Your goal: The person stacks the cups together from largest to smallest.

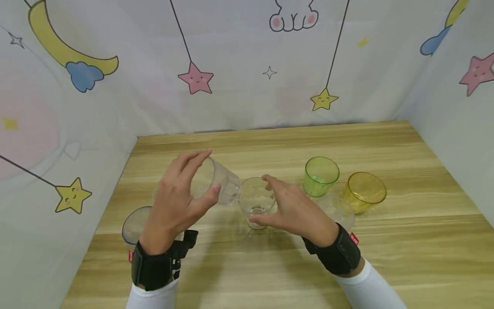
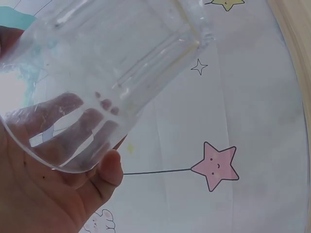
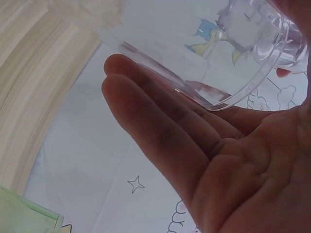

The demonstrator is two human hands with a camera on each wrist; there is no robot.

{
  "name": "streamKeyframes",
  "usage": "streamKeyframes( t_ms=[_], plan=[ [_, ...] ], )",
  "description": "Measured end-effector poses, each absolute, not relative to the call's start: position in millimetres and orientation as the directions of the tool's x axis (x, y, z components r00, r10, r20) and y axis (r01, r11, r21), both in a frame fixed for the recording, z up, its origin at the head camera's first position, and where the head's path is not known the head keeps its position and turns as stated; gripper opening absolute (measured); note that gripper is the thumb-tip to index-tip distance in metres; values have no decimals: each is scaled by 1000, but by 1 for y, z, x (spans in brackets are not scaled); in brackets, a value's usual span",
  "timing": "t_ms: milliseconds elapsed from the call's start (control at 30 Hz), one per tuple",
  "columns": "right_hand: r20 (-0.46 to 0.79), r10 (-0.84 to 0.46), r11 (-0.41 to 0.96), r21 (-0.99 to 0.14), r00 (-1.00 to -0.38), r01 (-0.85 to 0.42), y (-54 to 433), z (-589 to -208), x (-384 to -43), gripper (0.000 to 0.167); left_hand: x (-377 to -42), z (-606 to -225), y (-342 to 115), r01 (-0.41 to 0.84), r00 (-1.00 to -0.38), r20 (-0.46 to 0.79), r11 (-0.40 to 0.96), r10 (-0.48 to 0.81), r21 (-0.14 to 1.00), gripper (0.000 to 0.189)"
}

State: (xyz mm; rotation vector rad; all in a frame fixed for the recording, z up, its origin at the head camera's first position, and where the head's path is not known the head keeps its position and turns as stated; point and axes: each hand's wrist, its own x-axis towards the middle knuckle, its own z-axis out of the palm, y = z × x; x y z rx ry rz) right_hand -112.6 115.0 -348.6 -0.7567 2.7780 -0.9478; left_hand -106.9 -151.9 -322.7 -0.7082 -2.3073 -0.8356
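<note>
My left hand [image 1: 170, 201] holds a clear cup [image 1: 228, 184] between thumb and fingers. This cup is tipped on its side above the table, its mouth toward my palm and its base pointing right. In the left wrist view, my fingers show through the wall of the clear cup [image 2: 126, 58]. Just to the right, a second clear cup [image 1: 251, 198] has its mouth facing up, and my right hand [image 1: 299, 210] grips it from the right with thumb in front and fingers behind. The base of the tipped cup comes right up to the second cup's rim.
On the wooden table [image 1: 270, 274], a green cup [image 1: 321, 177] and a yellow cup [image 1: 364, 195] stand at right. Another clear cup [image 1: 339, 210] is partly behind my right wrist. A blue-rimmed cup [image 1: 133, 227] sits at left, partly hidden. A printed cloth [image 1: 239, 98] borders the table.
</note>
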Motion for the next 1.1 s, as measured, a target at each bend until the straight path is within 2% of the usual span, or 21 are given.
streamKeyframes(
  t_ms=[267, 1100],
  plan=[
    [56, -498, 675, -601, -865, -427, 115, -352, -112, 97, -106, -324, -148, 655, -661, 705, 656, 257, 375, 62],
    [76, -503, 669, -596, -861, -444, 117, -353, -113, 93, -105, -323, -127, 712, -617, 740, 590, 268, 380, 63]
  ],
)
